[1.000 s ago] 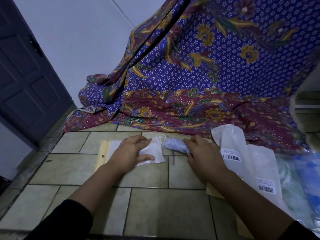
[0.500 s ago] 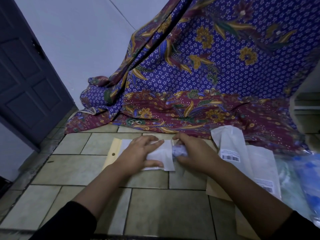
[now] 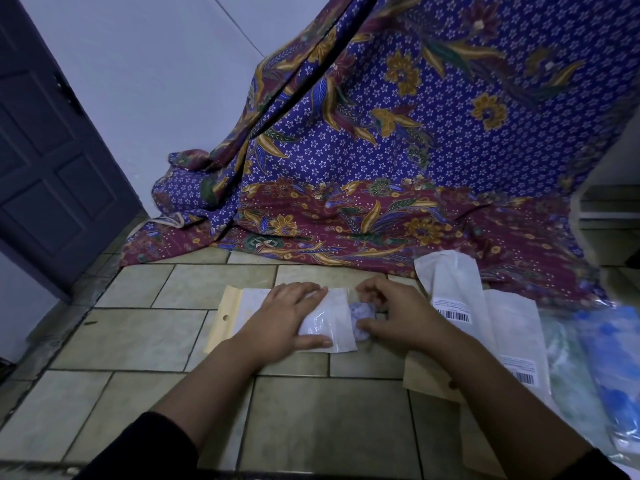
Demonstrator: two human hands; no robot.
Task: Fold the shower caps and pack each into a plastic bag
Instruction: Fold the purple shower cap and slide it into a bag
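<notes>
Cap (image 3: 360, 315), folded small and pale blue, sits at the mouth of the bag (image 3: 329, 323), partly inside by the look of it, pinched in the curled fingers of the right hand (image 3: 398, 320). Just left of that pinch, the left hand (image 3: 287, 320) lies flat on the bag, fingers straight, pinning it to the floor (image 3: 156, 341). Folding of this one looks done; pushing it fully in remains. Right of the pinch lie more bags (image 3: 450, 289), apparently unfilled, and beyond them loose caps (image 3: 602, 368) in a heap, so plenty is left.
</notes>
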